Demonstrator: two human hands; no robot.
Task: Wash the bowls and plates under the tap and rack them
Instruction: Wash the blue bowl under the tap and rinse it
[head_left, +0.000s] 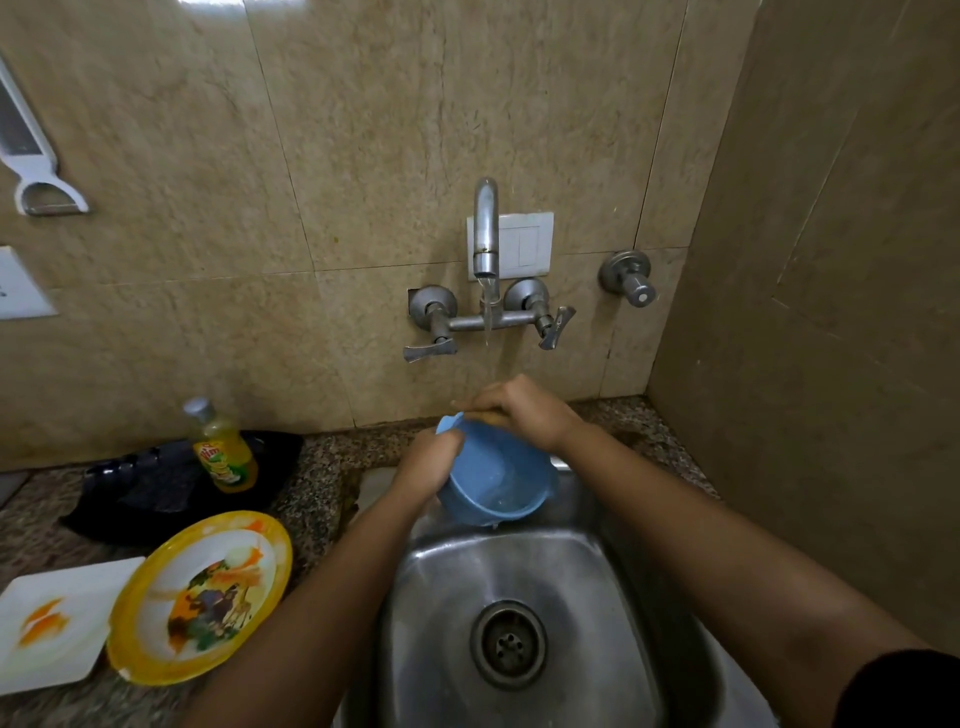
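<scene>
Blue bowl (501, 480) over back edge of steel sink (582, 577), left hand (430, 464) gripping its side, right hand (524, 415) clasping its rim.

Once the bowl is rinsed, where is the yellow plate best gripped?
Probably its right rim, coming from the sink side with the left hand, thumb on top. The yellow plate lies flat on the counter, food smeared across its middle, its left edge over the white plate, so that rim is free.
</scene>
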